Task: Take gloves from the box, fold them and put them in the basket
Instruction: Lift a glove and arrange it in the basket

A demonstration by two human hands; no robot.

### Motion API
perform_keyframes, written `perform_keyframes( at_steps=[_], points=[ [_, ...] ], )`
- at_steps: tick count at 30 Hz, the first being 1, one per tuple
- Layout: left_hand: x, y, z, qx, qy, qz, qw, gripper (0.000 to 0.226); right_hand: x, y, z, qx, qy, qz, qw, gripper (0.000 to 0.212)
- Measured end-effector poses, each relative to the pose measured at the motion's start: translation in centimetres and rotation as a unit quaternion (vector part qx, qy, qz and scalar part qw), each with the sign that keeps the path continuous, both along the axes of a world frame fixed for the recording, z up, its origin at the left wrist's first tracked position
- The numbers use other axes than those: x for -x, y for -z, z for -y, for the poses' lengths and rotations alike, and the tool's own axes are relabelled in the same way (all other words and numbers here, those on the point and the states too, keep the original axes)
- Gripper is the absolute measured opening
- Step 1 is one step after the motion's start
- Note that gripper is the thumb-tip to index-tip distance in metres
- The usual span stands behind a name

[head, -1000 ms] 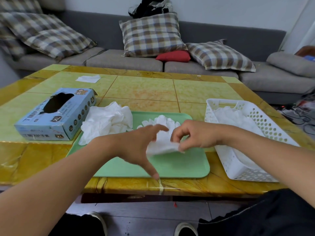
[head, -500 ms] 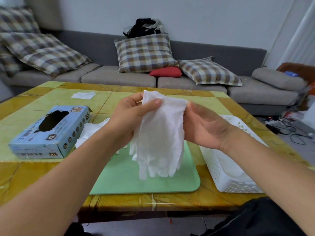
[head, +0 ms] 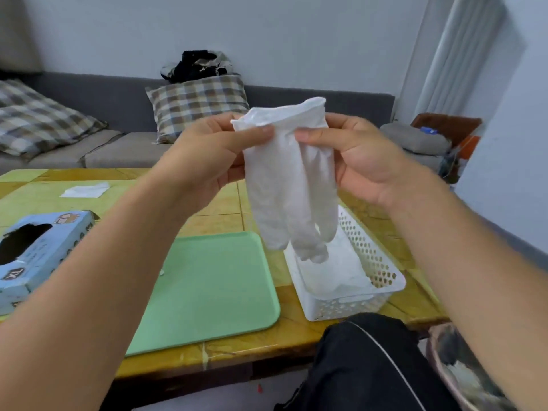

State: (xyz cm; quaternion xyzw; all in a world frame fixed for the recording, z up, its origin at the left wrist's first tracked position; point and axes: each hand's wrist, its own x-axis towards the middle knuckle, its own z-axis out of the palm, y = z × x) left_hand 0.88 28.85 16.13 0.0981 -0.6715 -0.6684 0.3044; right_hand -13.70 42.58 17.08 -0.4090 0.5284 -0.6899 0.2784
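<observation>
A white glove (head: 284,179) hangs in the air above the table, cuff up and fingers down. My left hand (head: 213,152) pinches the cuff's left side between thumb and fingers. My right hand (head: 355,155) pinches its right side the same way. Below the glove's fingertips stands the white perforated basket (head: 382,262), with folded white gloves (head: 332,274) lying inside. The blue glove box (head: 35,256) lies at the left edge of the table, its oval opening dark. My left forearm hides the loose gloves beside the box.
A green tray (head: 213,286) lies on the yellow tiled table (head: 394,244) between box and basket. A white sheet (head: 84,190) rests at the far left. A grey sofa with checked cushions (head: 198,105) runs behind. My dark trouser leg (head: 364,366) is at the near edge.
Both hands lifted the glove off the tray, raised it higher and moved it right, over the basket. My right hand went from flat against the glove to pinching its cuff. The view swung right.
</observation>
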Motion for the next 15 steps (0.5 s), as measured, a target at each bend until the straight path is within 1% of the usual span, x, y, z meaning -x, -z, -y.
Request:
perform_keyframes(
  at_steps=[3, 6, 9, 11, 13, 15],
  points=[
    [3.1, -1.0, -0.7, 0.005, -0.005, 0.027, 1.000, 0.021, 2.7, -0.8, -1.4, -0.025, 0.035, -0.005, 0.999, 0.040],
    [6.9, -0.7, -0.7, -0.006, -0.009, 0.079, 0.997, 0.014, 6.0, 0.6, -1.4, -0.092, 0.056, 0.014, 0.994, 0.038],
    [10.2, 0.0, 0.0, -0.014, -0.010, 0.133, 0.991, 0.021, 8.9, 2.1, -0.2, -0.137, 0.086, 0.011, 0.987, 0.040],
    [11.7, -0.2, 0.4, -0.016, -0.010, 0.120, 0.993, 0.030, 10.5, 1.9, 0.4, -0.115, 0.089, 0.003, 0.989, 0.036],
    [12.6, -0.8, 0.8, -0.023, -0.016, 0.072, 0.997, 0.039, 11.8, 1.3, 0.7, -0.070, 0.089, -0.020, 0.993, 0.032],
    [13.0, -0.9, 1.1, -0.011, -0.024, 0.033, 0.999, 0.041, 12.9, 1.5, 0.5, -0.032, 0.100, -0.058, 0.993, 0.027]
  ],
)
